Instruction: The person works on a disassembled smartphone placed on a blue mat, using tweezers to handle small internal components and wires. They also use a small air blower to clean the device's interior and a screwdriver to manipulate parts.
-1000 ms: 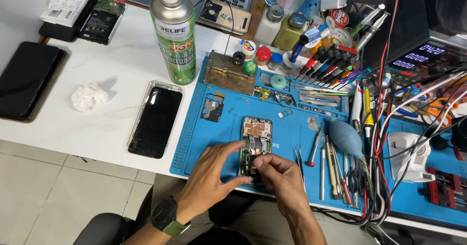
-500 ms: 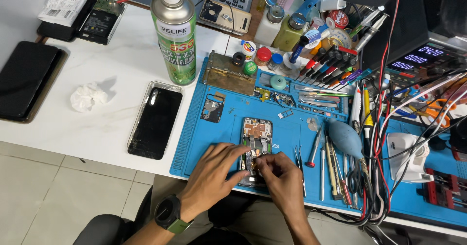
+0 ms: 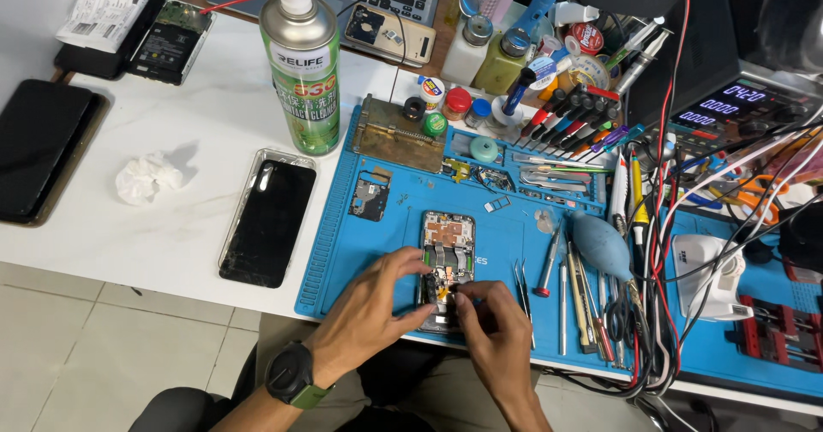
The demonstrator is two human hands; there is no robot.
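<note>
An opened phone with its back off lies upright on the blue work mat, copper and circuit parts showing. My left hand, a dark watch on its wrist, grips the phone's lower left side with thumb and fingers. My right hand pinches at a small part in the phone's lower middle with its fingertips; whether it holds a tool is hidden. Both hands cover the phone's bottom end.
A green spray can stands left of the mat. A black phone in a clear case and a crumpled tissue lie on the white table. Tweezers, screwdrivers, a blue air blower and tangled cables crowd the right.
My two hands have stayed on the phone's lower end; the fingers shifted only slightly. Nothing else has moved.
</note>
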